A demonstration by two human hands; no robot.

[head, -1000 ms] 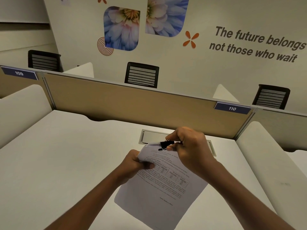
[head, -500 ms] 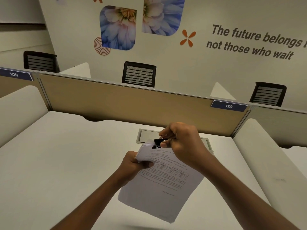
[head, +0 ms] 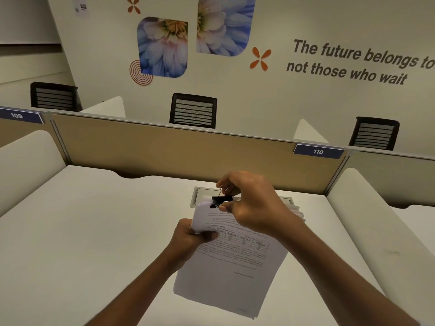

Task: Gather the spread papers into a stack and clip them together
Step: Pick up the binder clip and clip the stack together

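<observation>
Left hand (head: 191,235): grip clenched on the left edge of the stack of papers (head: 231,262), thumb on the top sheet, fingers hidden underneath
Right hand (head: 251,203): grip pinched on the binder clip (head: 221,200) — thumb near its lower side, forefinger curled over the wire handles
Binder clip: black, sitting on the upper left corner of the stack, one silver wire loop standing up between the fingers; how far its mouth is pushed onto the sheets is hard to make out
Stack of papers: held up above the desk (head: 82,231), tilted, printed side up with text and a small table; the print is too small to read
Stack edges: upper right corner fans out a little behind the right wrist; the near corner is well clear of the desk top
Hidden: the top edge of the stack is mostly covered by the right hand, and the second clip handle cannot be seen
Desk: white, with a grey cable hatch (head: 200,196) partly behind the hands and paper
Beyond: a tan divider (head: 164,149) with a blue tag 110 (head: 318,151) — chairs and a wall with flower prints behind it
</observation>
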